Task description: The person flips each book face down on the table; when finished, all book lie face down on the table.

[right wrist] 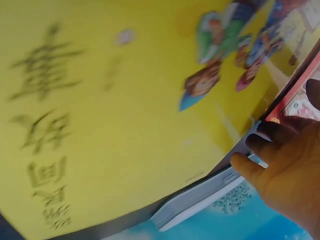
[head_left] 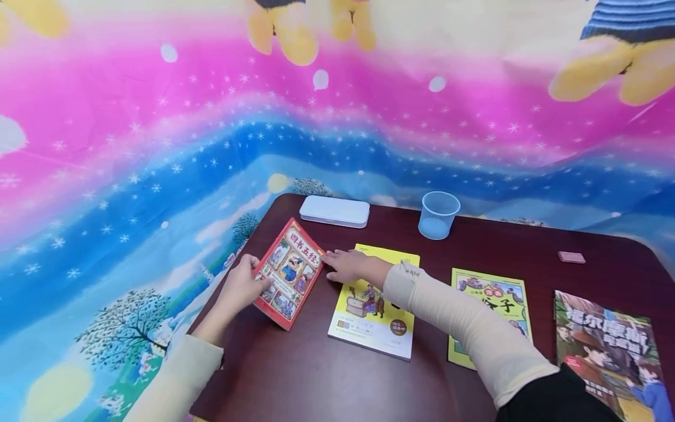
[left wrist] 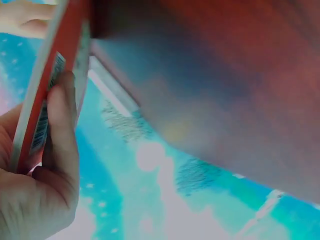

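Observation:
A red comic-style book [head_left: 289,272] is tilted up off the table at the left, its cover toward the head camera. My left hand [head_left: 244,286] grips it by the left edge, thumb on the cover; in the left wrist view, fingers lie on the back beside a barcode. My right hand [head_left: 348,265] reaches across to the red book's right edge, fingertips right at it. In the right wrist view the fingers of this hand [right wrist: 285,165] are extended. Under the right forearm lies a yellow book [head_left: 364,328], flat on the table, partly covered by the arm.
A white case [head_left: 334,212] and a clear bluish cup [head_left: 439,220] stand at the table's back edge. Right of the arm lie a green-yellow book [head_left: 506,281], a dark illustrated book [head_left: 606,334] and a small pink block [head_left: 572,257]. A printed cloth [head_left: 158,146] hangs behind the table.

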The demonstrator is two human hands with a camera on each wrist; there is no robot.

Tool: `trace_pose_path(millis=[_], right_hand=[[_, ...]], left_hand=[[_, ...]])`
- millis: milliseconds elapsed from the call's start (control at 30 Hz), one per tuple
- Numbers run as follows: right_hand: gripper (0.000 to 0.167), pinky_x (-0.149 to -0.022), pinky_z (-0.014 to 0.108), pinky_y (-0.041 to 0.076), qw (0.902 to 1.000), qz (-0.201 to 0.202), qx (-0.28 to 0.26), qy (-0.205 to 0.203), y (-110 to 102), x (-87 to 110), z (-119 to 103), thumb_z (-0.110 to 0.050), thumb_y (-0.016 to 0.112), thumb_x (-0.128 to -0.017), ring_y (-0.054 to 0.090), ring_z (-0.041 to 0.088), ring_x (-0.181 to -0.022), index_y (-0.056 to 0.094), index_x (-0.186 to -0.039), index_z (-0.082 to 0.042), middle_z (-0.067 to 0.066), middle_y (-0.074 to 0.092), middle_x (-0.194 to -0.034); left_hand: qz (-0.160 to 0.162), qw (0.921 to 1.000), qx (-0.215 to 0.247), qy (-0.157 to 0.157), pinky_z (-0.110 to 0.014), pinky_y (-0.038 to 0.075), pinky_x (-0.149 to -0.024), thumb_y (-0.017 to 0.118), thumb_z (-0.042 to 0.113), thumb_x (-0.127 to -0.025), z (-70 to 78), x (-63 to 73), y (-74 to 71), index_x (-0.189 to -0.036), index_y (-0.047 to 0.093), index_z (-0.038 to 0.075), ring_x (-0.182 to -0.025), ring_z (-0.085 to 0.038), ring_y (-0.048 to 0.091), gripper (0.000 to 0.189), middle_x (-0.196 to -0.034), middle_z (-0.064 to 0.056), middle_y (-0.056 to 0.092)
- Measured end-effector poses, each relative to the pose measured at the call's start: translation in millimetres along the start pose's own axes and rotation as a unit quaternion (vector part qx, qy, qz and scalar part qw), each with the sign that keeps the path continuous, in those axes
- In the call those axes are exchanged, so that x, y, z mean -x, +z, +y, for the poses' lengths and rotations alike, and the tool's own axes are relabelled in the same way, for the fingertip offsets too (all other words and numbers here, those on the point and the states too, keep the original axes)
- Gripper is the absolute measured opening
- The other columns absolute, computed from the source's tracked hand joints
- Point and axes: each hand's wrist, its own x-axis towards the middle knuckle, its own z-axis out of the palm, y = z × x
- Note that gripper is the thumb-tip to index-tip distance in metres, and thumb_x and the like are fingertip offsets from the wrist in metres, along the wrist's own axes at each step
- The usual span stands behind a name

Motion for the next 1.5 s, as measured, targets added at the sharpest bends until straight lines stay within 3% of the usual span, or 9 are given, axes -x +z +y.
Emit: trace_pose_path(millis=[167,333,467,567,733,833,1033,1167,1500], right_hand=[[0.073,-0.114,0.048,0.008,0.9981,0.005,-0.061,0.004,5,2.0,-3,-0.046,0.045,-0.096,0.01,0.025,-0.144,0.007,-0.153,-0.02,0.005,0.013,-0.157],[0.078,-0.114,0.049,0.008,0.9949,0.001,-0.101,-0.002,3,3.7,0,-0.046,0.047,-0.096,0.009,0.026,-0.144,0.001,-0.153,-0.018,0.006,0.011,-0.158],[0.075,-0.113,0.046,0.019,0.9868,0.036,-0.158,0.003,-3,3.9,3,-0.048,0.041,-0.097,0.02,0.027,-0.142,-0.001,-0.153,-0.02,0.006,0.016,-0.157],[0.067,-0.109,0.045,0.028,0.9622,0.104,-0.25,0.028,-9,4.1,4,-0.051,0.03,-0.099,0.032,0.03,-0.136,0.003,-0.153,-0.022,0.008,0.026,-0.154],[0.065,-0.097,0.045,0.04,0.8885,0.208,-0.406,0.047,-22,7.4,-4,-0.061,0.02,-0.096,0.056,0.033,-0.113,0.017,-0.152,-0.027,0.018,0.061,-0.12],[0.067,-0.086,0.041,0.046,0.8628,0.234,-0.446,0.045,-25,10.9,-10,-0.064,0.023,-0.095,0.062,0.031,-0.094,0.022,-0.15,-0.027,0.019,0.065,-0.102],[0.046,-0.079,0.043,0.052,0.8327,0.252,-0.493,0.024,-25,13.8,-17,-0.049,0.036,-0.099,0.063,0.035,-0.085,0.043,-0.133,-0.019,0.021,0.064,-0.095],[0.033,-0.081,0.049,0.05,0.8207,0.247,-0.515,0.007,-26,13.4,-17,-0.042,0.037,-0.1,0.063,0.034,-0.081,0.047,-0.119,-0.016,0.021,0.064,-0.091],[0.045,-0.081,0.046,0.051,0.8054,0.226,-0.546,0.047,-26,14.0,-13,-0.039,0.037,-0.1,0.067,0.031,-0.087,0.039,-0.139,-0.018,0.014,0.068,-0.092]], left_hand=[[0.007,0.9972,0.033,0.067,-0.032,0.051,-0.059,0.064,0.016,-0.087,21.8,11.9,3.9,-0.114,0.044,0.009,-0.073,-0.019,0.064,0.035,-0.1,-0.014,0.065],[-0.045,0.9874,0.098,0.116,-0.038,0.055,-0.069,0.063,0.012,-0.086,23.0,19.1,6.6,-0.125,0.038,0.015,-0.093,-0.025,0.066,0.046,-0.112,-0.017,0.065],[-0.091,0.9768,0.136,0.139,-0.044,0.055,-0.075,0.065,0.011,-0.087,13.8,20.6,8.5,-0.133,0.032,0.016,-0.102,-0.032,0.062,0.057,-0.124,-0.021,0.057],[-0.105,0.9702,0.142,0.166,-0.046,0.054,-0.078,0.067,0.008,-0.085,6.3,21.5,13.9,-0.137,0.03,0.017,-0.103,-0.033,0.061,0.064,-0.126,-0.021,0.055],[-0.111,0.965,0.117,0.207,-0.046,0.052,-0.083,0.068,0.005,-0.082,-2.3,22.7,30.1,-0.142,0.03,0.021,-0.105,-0.029,0.061,0.073,-0.128,-0.016,0.056],[-0.121,0.9633,0.081,0.225,-0.046,0.049,-0.087,0.07,0.007,-0.08,-7.0,23.3,41.3,-0.145,0.027,0.023,-0.109,-0.025,0.059,0.079,-0.13,-0.013,0.054],[-0.144,0.9606,0.005,0.238,-0.045,0.045,-0.093,0.075,0.015,-0.076,-16.4,24.4,55.2,-0.149,0.021,0.027,-0.112,-0.019,0.054,0.092,-0.134,-0.009,0.05],[-0.158,0.9574,-0.012,0.242,-0.045,0.045,-0.092,0.076,0.014,-0.076,-20.1,23.7,55.2,-0.15,0.019,0.029,-0.111,-0.019,0.054,0.095,-0.136,-0.006,0.049],[-0.159,0.9565,-0.031,0.242,-0.043,0.046,-0.091,0.077,0.014,-0.074,-21.8,22.6,50.3,-0.15,0.019,0.035,-0.109,-0.019,0.053,0.098,-0.138,-0.005,0.048]])
